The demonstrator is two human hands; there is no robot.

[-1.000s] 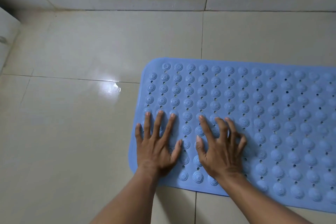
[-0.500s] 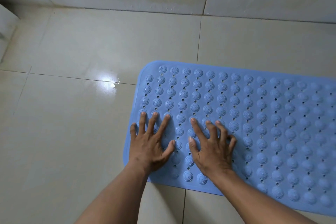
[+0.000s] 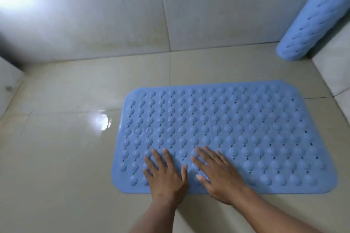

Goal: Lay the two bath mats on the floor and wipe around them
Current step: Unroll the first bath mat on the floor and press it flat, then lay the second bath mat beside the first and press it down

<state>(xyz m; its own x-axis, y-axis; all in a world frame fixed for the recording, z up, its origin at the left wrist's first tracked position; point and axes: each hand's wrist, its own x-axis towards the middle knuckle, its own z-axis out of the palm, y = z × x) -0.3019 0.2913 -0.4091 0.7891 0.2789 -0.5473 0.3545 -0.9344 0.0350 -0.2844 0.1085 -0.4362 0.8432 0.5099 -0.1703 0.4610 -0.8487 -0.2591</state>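
Your left hand (image 3: 165,179) lies flat on the blue bath mat (image 3: 246,128) at its near edge, towards the near-left corner, with the fingers straight and spread. Your right hand (image 3: 220,177) lies flat just beside it, also spread. Neither grips anything, though the blur hides how hard they press. The mat lies flat on the tiled floor (image 3: 56,157). A second mat (image 3: 312,19), rolled, leans by the floor's far-right corner.

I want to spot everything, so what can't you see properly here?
Head view only.
Rolled blue rubber mat: top end cut off by the picture's corner.
Flat blue bumpy rubber mat: some near bumps hidden under the left hand and right hand.
Small grey spot at the left edge: too small to name.
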